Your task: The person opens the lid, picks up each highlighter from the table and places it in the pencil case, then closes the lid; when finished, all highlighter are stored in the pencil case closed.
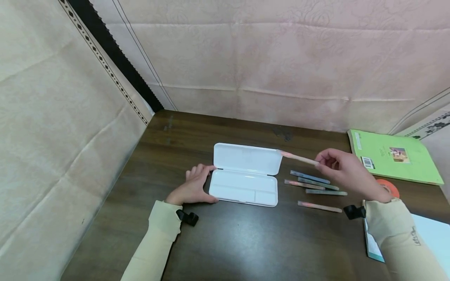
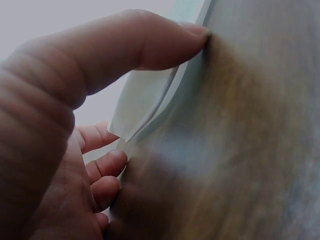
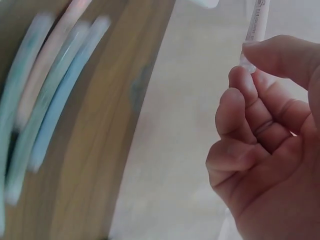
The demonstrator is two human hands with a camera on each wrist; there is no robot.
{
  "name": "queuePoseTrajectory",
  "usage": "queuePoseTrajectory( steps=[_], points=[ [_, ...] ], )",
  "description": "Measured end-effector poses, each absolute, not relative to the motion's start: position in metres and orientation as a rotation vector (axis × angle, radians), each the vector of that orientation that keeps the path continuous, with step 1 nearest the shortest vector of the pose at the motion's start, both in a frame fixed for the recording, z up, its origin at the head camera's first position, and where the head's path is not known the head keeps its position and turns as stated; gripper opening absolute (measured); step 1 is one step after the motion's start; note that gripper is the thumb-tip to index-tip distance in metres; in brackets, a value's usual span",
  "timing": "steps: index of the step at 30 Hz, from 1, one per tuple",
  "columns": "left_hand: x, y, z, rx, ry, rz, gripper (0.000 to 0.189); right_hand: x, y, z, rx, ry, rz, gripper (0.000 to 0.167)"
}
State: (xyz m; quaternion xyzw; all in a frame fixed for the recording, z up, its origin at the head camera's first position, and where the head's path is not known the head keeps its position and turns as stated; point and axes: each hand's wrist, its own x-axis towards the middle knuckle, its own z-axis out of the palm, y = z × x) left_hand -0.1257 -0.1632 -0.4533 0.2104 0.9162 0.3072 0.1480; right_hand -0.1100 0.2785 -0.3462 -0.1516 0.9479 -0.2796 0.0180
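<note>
A white hinged case lies open on the table, its lid raised at the back and a compartmented tray in front. My left hand holds the case at its left side. In the left wrist view, the thumb presses one edge while the other fingers curl at the far side. My right hand pinches a pale pink pen by one end, above the table. The pen's other end points left, by the lid's right corner. Several blue, green and pink pens lie below the right hand.
A separate pink pen lies nearer the front. At the back right is a green book, with an orange ring-shaped thing partly behind the right wrist. A light-blue flat item lies under the right forearm. Cloth hangs behind the table.
</note>
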Motion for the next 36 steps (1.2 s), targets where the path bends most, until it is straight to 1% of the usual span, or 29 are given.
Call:
queuePoseTrajectory(
  steps=[6,14,18,25,32,36],
  points=[
    [-0.125,-0.162,-0.455,0.595,2.643,0.863,0.096,-0.113,0.244,-0.345,-0.640,2.960,-0.870,0.012],
    [-0.124,-0.163,-0.455,0.601,2.642,0.881,0.096,-0.117,0.198,-0.360,-0.684,2.865,-0.904,0.008],
    [-0.124,-0.163,-0.454,0.594,2.645,0.873,0.097,-0.119,0.183,-0.373,-0.640,2.840,-0.839,0.010],
    [-0.125,-0.163,-0.454,0.613,2.643,0.889,0.097,-0.121,0.171,-0.394,-0.546,2.829,-0.752,0.012],
    [-0.124,-0.163,-0.452,0.620,2.648,0.886,0.097,-0.118,0.168,-0.405,-0.565,2.835,-0.658,0.010],
    [-0.124,-0.164,-0.453,0.623,2.649,0.878,0.096,-0.118,0.165,-0.409,-0.533,2.833,-0.651,0.011]
  ],
)
